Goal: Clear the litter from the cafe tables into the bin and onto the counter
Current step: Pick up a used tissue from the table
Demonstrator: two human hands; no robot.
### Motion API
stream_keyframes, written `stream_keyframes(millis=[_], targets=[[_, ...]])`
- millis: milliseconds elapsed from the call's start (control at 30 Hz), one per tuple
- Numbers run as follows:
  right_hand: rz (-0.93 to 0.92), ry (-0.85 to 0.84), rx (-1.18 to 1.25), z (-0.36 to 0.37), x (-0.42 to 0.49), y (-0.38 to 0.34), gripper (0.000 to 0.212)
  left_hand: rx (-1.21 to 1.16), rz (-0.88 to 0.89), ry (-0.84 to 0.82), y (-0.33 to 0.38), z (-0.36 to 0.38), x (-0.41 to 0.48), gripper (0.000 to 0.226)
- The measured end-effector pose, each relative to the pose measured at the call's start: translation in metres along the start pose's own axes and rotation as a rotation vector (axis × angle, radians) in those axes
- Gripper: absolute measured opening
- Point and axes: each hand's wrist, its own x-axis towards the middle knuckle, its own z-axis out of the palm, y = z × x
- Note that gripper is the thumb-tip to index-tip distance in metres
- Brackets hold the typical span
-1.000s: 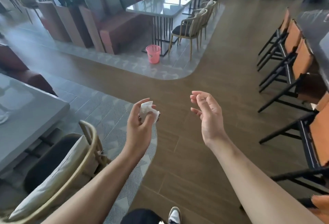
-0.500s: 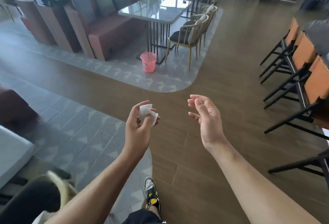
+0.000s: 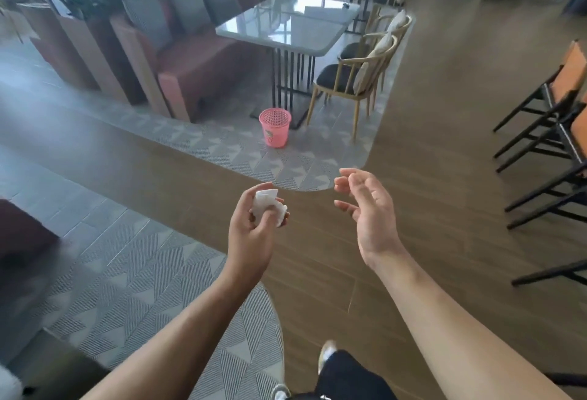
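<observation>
Gripping a crumpled white paper napkin (image 3: pixel 269 207), your left hand (image 3: pixel 251 231) sits just left of the frame's centre. Its fingers and thumb are curled round the wad, so that the paper pokes out above the fingertips. Your right hand (image 3: pixel 371 212) hangs beside it, a little right of centre, palm turned toward the left hand. Its fingers are loosely spread and lightly bent, holding nothing and touching nothing. Both hands are over the brown wood-plank floor (image 3: pixel 428 177). The small pink plastic mesh bin (image 3: pixel 275 128) stands upright above the napkin in the frame, well apart from both hands. It is on the grey patterned tiling (image 3: pixel 222 145), just beside the black legs of a glossy grey-topped desk (image 3: pixel 286 29). A pale wooden chair with a dark seat (image 3: pixel 346 77) stands to the right of the bin.
</observation>
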Motion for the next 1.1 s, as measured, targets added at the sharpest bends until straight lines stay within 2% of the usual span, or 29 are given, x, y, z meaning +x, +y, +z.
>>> stream_keyframes(millis=[333, 567, 833, 1100], targets=[[0.065, -0.021, 0.064, 0.017, 0.219, 0.055, 0.023, 0.069, 0.015, 0.0, -0.036, 0.066, 0.204, 0.029], [0.073, -0.085, 0.003, 0.023, 0.408, 0.048, 0.027, 0.093, 0.009, 0.078, -0.035, 0.131, 0.371, 0.03], [0.067, -0.11, -0.034, 0.022, 0.557, 0.056, 0.031, 0.083, -0.039, 0.104, -0.056, 0.19, 0.505, 0.038], [0.074, -0.104, -0.051, 0.043, 0.712, 0.096, 0.028, 0.051, -0.035, 0.04, -0.094, 0.23, 0.662, 0.043]])
